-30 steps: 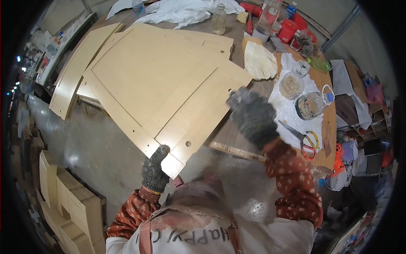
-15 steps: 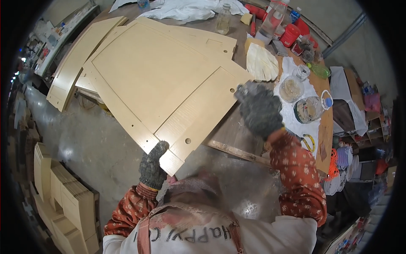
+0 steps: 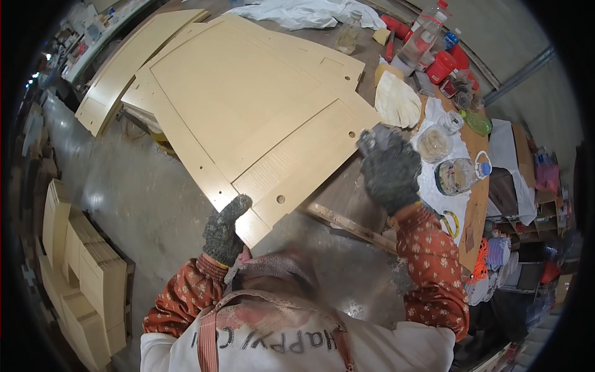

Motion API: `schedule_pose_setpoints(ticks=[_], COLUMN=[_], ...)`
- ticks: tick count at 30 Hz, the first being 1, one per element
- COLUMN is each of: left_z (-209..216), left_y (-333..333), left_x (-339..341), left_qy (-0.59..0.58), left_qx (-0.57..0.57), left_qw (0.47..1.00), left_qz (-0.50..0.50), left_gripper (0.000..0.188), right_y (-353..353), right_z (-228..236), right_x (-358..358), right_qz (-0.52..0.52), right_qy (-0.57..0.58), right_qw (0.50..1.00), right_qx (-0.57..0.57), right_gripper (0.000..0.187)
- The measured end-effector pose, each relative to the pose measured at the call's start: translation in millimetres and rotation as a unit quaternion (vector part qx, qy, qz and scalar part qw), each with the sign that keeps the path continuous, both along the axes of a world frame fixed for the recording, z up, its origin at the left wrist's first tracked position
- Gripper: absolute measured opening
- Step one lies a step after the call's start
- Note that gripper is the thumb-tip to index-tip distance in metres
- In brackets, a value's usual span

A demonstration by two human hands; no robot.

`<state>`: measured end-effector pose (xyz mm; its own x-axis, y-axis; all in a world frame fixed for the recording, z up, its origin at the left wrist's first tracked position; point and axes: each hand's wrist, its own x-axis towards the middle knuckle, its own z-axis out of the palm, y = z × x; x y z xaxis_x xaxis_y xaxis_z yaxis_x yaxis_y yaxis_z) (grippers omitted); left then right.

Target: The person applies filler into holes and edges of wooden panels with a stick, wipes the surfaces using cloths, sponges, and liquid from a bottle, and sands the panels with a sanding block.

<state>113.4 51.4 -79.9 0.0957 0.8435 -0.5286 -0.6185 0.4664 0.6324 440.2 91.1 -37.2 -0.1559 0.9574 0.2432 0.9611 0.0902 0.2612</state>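
A large cream-coloured board (image 3: 248, 105) with grooves and round holes lies on the workbench, its near corner jutting past the edge. My left hand (image 3: 224, 228), in a dark grey knit glove, grips that near corner, thumb on top and the other fingers beneath. My right hand (image 3: 392, 170), gloved alike, is closed at the board's right edge near a hole. A greyish patch shows at its fingertips, but I cannot make out what it holds. Beneath the big board a second cream board (image 3: 338, 65) sticks out at the far side.
Another long board (image 3: 133, 68) lies at left. Right of my right hand are a pale glove (image 3: 396, 102), a clear jar (image 3: 435, 144) and a plastic jug (image 3: 455, 177) on white cloth. Bottles and red containers (image 3: 440, 67) crowd the back right. Stacked boards (image 3: 93, 273) stand lower left.
The whole view has shifted, so the bench and board sit slightly to the right. My left hand keeps its hold on the corner; my right hand stays by the board's right edge.
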Motion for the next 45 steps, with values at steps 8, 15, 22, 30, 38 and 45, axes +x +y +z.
schedule_pose_setpoints(ticks=[8,15,22,30,38,45], left_z=[16.2,13.0,-0.2,12.6,-3.6,9.2], left_y=[0.9,1.2,3.8,1.1,5.3,2.7], left_x=[5.1,6.8,6.3,8.6,3.5,-0.2], left_qy=[-0.026,0.006,-0.022,-0.024,-0.025,-0.041], left_qx=[0.017,0.027,0.057,0.066,0.081,0.055], left_qw=[0.999,0.999,0.998,0.997,0.996,0.995], left_qz=[-0.01,-0.02,-0.004,-0.013,-0.018,-0.066], left_gripper=[0.029,0.019,0.018,0.021,0.032,0.05], right_y=[-1.0,-32.6,-19.2,-11.1,-11.8,32.7], right_z=[15.0,1.4,15.9,8.7,0.2,12.0], right_x=[-9.1,-61.8,-63.4,-53.8,-52.0,8.2], right_qz=[-0.017,0.166,0.128,0.159,0.222,0.132], right_qy=[0.05,0.058,0.021,0.005,0.047,-0.019], right_qw=[0.996,0.984,0.991,0.986,0.974,0.99], right_qx=[-0.074,-0.039,-0.034,-0.051,-0.012,-0.048], right_gripper=[0.047,0.039,0.045,0.045,0.044,0.041])
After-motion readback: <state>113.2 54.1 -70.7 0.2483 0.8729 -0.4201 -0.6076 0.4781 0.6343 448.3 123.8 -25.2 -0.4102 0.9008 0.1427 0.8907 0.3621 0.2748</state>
